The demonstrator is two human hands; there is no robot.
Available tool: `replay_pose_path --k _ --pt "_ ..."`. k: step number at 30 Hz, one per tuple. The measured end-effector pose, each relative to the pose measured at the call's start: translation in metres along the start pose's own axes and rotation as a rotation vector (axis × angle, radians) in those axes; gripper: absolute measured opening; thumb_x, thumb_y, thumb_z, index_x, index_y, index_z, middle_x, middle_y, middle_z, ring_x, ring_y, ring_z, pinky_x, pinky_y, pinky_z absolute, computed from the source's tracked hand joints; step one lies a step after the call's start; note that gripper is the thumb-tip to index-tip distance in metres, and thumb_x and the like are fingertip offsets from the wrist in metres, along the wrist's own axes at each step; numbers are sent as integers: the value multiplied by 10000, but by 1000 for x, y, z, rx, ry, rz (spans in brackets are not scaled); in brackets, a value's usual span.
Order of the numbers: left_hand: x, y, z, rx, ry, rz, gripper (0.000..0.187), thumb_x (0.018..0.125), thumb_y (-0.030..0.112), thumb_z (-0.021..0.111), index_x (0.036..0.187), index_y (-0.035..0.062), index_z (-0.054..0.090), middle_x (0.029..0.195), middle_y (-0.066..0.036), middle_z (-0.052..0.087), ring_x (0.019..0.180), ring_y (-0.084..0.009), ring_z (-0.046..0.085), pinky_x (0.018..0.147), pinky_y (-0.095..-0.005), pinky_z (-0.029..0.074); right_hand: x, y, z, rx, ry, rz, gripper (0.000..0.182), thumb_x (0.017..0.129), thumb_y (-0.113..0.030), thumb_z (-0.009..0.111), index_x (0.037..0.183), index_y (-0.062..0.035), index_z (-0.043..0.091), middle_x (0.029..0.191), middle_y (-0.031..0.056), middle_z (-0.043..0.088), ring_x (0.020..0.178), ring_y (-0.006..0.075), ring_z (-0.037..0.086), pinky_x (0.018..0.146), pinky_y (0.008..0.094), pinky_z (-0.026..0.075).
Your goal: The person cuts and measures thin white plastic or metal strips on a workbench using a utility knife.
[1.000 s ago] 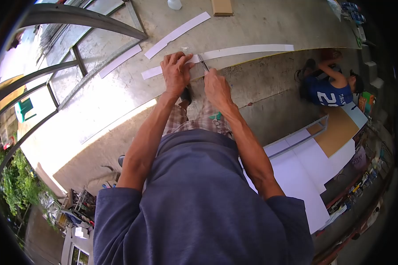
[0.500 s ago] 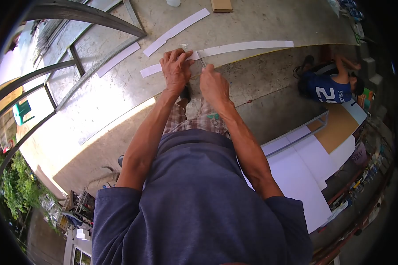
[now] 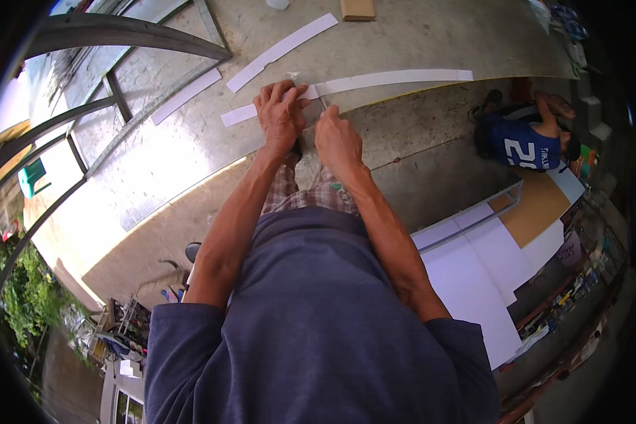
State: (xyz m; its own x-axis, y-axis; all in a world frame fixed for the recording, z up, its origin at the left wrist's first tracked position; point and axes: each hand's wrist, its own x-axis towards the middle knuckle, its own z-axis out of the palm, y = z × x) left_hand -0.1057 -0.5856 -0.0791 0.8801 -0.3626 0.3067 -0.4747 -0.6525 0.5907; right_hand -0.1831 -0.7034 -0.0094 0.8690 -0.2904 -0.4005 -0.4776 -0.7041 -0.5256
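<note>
A long white strip (image 3: 396, 78) lies along the near side of the metal-topped work table. My left hand (image 3: 280, 116) presses down on it with bent fingers drawn together, covering part of it. The strip's left end (image 3: 239, 115) shows beyond that hand. In my closed right hand (image 3: 339, 141) is a thin knife (image 3: 324, 101), whose narrow blade meets the strip just right of my left fingers. Its handle is mostly hidden in my fist. Two more white strips, one (image 3: 283, 53) farther back and one (image 3: 186, 97) to the left, lie apart from my hands.
Metal frame bars (image 3: 127, 28) stand over the table's left side. A brown block (image 3: 357, 9) sits at the back. To the right, a person in a blue jersey (image 3: 523, 141) sits low, near large white sheets (image 3: 466, 297) and a brown board (image 3: 537, 208).
My right hand has shifted slightly left and toward me with the knife. My left hand stays on the strip. The other person's arm has moved, and the view has shifted a little.
</note>
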Motion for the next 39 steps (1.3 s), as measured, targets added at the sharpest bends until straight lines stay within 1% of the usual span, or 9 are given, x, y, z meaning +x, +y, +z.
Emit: replay_pose_path --k 6,9,15,21,27,30,33,35,39 --pt "1 3 -2 13 -27 -29 385 725 163 832 1093 233 746 1090 8 672 1039 -263 590 876 -411 409 2 -2 -5 -22 -22 31 264 1055 -226 469 1003 33 479 755 319 674 750 521 683 637 587 540" --pt "1 0 -2 21 -35 -23 381 729 173 829 1096 232 746 1090 8 670 1041 -266 592 880 -410 411 4 -6 -11 -5 -61 77 250 994 -201 523 999 48 498 787 319 689 787 499 709 695 573 581" --pt "2 3 -3 22 -37 -23 368 733 180 823 1088 233 743 1091 7 667 1043 -274 592 888 -415 412 4 -5 -11 -22 -62 75 251 996 -208 534 1005 40 496 796 325 690 795 507 706 697 582 578" --pt "2 6 -5 3 -32 -41 322 750 164 794 1065 203 738 1077 6 664 1055 -269 585 872 -427 402 2 -6 -13 20 -57 76 249 1003 -214 527 999 32 490 799 326 690 808 510 704 689 587 570" --pt "0 0 -2 16 -23 5 409 731 173 823 1122 232 716 1098 -1 643 1063 -285 573 876 -437 396 3 4 -8 8 -50 66 260 1025 -242 491 1017 18 484 797 334 684 816 527 692 711 611 548" --pt "2 1 -8 -7 -47 4 389 753 178 802 1131 193 711 1108 -24 640 1067 -279 568 886 -434 394 6 9 -14 -44 -53 62 254 1038 -245 466 1010 6 484 798 328 684 808 531 686 702 611 537" --pt "6 3 -16 -39 -76 -1 417 749 179 809 1150 142 701 1093 -37 637 1048 -276 566 877 -424 405 6 23 -22 22 28 44 267 1047 -253 455 1008 9 493 809 300 688 811 522 678 699 597 515" --pt "8 3 -23 -22 -92 47 438 746 178 816 1165 129 698 1090 -46 636 1043 -279 564 871 -425 414 13 46 -23 200 45 36 306 1047 -290 479 1002 13 504 799 268 684 786 505 665 706 563 509" --pt "20 0 -27 -23 10 -5 418 793 176 807 1195 130 700 1101 -77 636 1037 -299 561 870 -436 426 29 65 -42 441 41 106 371 1025 -350 553 1013 21 532 773 221 656 729 466 623 714 490 501"
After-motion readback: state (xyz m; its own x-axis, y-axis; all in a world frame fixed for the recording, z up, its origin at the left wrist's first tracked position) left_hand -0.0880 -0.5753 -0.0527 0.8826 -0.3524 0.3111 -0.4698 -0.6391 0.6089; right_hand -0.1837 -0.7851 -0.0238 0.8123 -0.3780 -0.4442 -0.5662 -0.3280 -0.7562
